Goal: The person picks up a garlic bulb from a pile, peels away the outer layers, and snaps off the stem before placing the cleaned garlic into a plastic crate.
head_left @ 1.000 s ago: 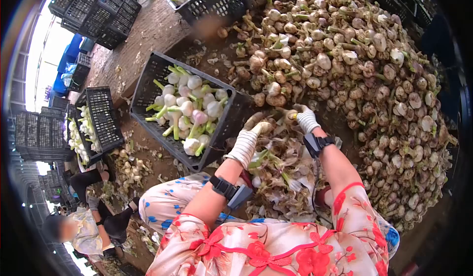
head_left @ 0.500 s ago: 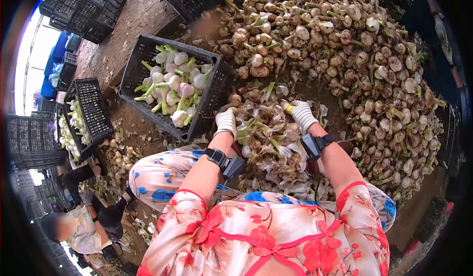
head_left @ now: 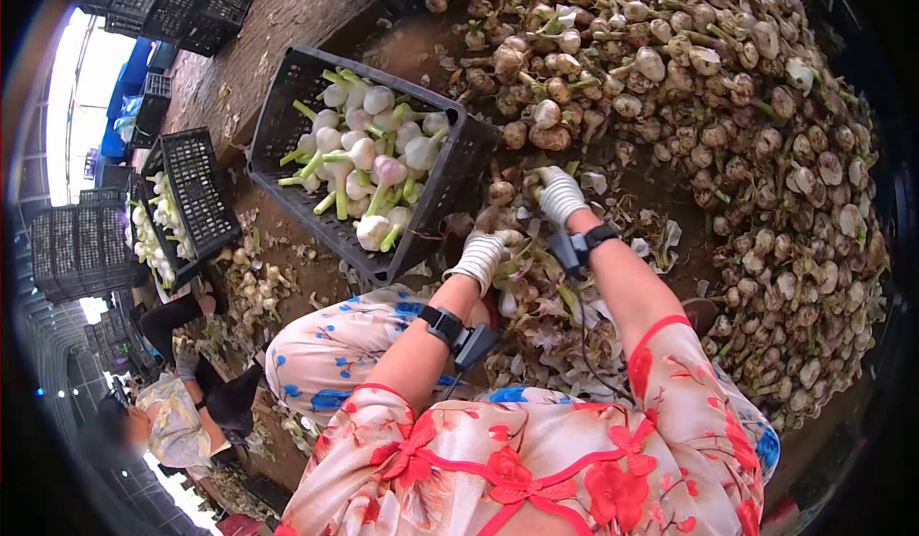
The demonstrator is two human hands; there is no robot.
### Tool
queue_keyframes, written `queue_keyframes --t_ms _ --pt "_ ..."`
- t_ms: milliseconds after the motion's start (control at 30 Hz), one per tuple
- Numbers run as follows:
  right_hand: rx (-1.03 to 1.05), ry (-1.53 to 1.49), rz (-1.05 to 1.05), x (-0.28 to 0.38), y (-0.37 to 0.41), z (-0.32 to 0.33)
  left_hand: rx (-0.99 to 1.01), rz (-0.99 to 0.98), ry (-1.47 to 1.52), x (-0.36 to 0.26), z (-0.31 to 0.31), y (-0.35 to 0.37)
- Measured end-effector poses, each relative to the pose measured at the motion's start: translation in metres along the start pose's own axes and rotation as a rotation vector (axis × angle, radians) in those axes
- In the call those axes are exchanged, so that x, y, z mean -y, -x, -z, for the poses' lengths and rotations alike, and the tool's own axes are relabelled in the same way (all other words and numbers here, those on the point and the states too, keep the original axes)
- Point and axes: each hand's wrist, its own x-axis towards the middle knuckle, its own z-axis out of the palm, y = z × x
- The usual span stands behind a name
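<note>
My left hand [head_left: 481, 251], in a white ribbed glove with soiled fingertips, is low over the scraps beside the crate, thumb and fingers apart with nothing visible between them. Up and to its right, my right hand [head_left: 557, 196] wears a similar glove. Its fingers are curled down at the edge of the litter, and whatever they hold is hidden. Below both hands lies a heap of papery garlic skins and cut stalks [head_left: 560, 321]. A few brownish garlic bulbs [head_left: 501, 192] lie between the crate and my right hand.
A black plastic crate [head_left: 321, 220] holds peeled white garlic bulbs [head_left: 362, 153]. A large pile of unpeeled garlic [head_left: 661, 86] spreads along the far and right sides. Another crate of garlic [head_left: 196, 191] stands left, near stacked crates [head_left: 81, 249]. A seated co-worker [head_left: 177, 421] is at lower left.
My right hand has moved left and away from me, leaving the middle of the scrap heap. My left hand has shifted slightly right. The whole view has also shifted.
</note>
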Motion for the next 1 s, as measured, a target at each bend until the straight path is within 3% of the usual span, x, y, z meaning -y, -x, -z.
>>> queue_keyframes --t_ms 67,100,167,233,300,333,367,433,567,633,767,800,833,900,933,967,1000 --pt "0.017 -0.453 0.049 0.003 0.013 0.018 0.025 -0.062 0.068 -0.02 -0.003 0.016" --pt "0.183 -0.838 0.056 0.008 0.024 0.031 0.134 -0.047 0.226 -0.026 -0.004 0.024" --pt "0.358 -1.188 0.005 0.039 0.06 0.067 0.341 -0.174 0.479 -0.03 -0.008 0.03" --pt "0.241 -1.354 -0.034 0.058 0.085 0.087 0.487 -0.262 0.533 -0.044 -0.017 0.042" --pt "0.087 -1.197 -0.081 0.066 0.103 0.099 0.325 -0.595 0.295 -0.054 -0.032 0.056" --pt "-0.072 -1.081 0.085 0.062 0.105 0.092 0.201 -0.819 0.001 -0.056 -0.038 0.058" --pt "-0.225 -0.953 0.245 0.068 0.112 0.089 0.231 -0.924 -0.012 -0.058 -0.045 0.071" --pt "-0.343 -0.896 0.171 0.075 0.135 0.096 0.209 -1.127 -0.129 -0.062 -0.056 0.094" --pt "-0.304 -1.035 0.102 0.082 0.176 0.113 0.278 -1.135 -0.128 -0.057 -0.063 0.121" --pt "-0.247 -1.122 0.123 0.081 0.192 0.115 0.301 -1.022 -0.096 -0.053 -0.066 0.132" --pt "-0.174 -1.268 0.192 0.081 0.224 0.118 0.288 -1.124 -0.229 -0.049 -0.063 0.153" --pt "-0.105 -1.334 0.22 0.076 0.23 0.116 0.44 -0.929 0.03 -0.043 -0.064 0.148" --pt "-0.111 -1.331 0.226 0.082 0.238 0.118 0.444 -0.935 0.029 -0.045 -0.063 0.156" --pt "-0.148 -1.293 0.162 0.096 0.253 0.124 0.547 -0.683 0.207 -0.049 -0.061 0.173" --pt "-0.239 -1.099 0.296 0.097 0.25 0.123 0.504 -0.684 0.251 -0.049 -0.066 0.173" --pt "-0.245 -1.099 0.297 0.097 0.253 0.124 0.508 -0.684 0.247 -0.049 -0.064 0.174" --pt "-0.256 -1.029 0.299 0.097 0.257 0.125 0.654 -0.543 0.325 -0.05 -0.059 0.176"
